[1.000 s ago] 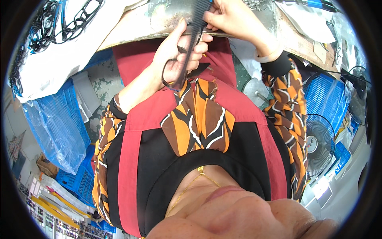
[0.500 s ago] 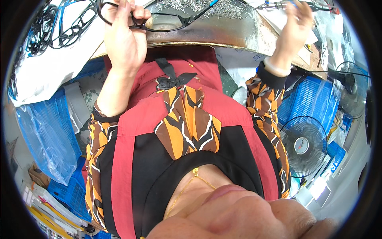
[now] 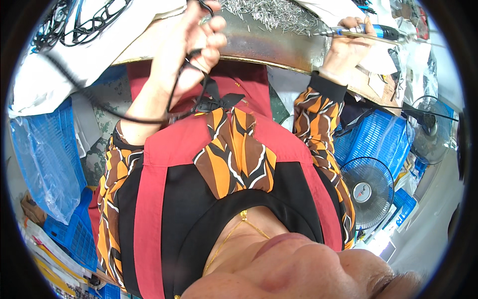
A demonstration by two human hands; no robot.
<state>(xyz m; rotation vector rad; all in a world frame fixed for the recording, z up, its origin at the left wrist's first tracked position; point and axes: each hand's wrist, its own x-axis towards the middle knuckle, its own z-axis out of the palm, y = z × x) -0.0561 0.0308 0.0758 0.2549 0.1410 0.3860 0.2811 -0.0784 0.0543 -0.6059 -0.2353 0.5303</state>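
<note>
My left hand (image 3: 191, 47) is closed on a black glasses frame (image 3: 144, 121) at the upper middle. The frame is tilted, one rim hanging below the palm, and a long temple stretches left across my forearm, blurred by motion. Fingers hide part of the frame. At the upper right, my right hand (image 3: 346, 50) grips a slim powered screwdriver (image 3: 386, 33) with a blue and black body. Its metal tip points left, toward a heap of small silver screw-like pins (image 3: 271, 15) on the worn metal work surface (image 3: 264, 47).
More black and blue glasses frames (image 3: 97, 22) lie on white sheeting (image 3: 45, 82) at the upper left. Blue crates (image 3: 381, 132) stand low on both sides. A round fan (image 3: 367, 192) is at my right, and a dark cable (image 3: 398, 106) runs near the bench edge.
My left hand has moved right and turned the glasses frame, swinging its temple down and left. My right hand, raised and blurred before, now grips the screwdriver lower and further left.
</note>
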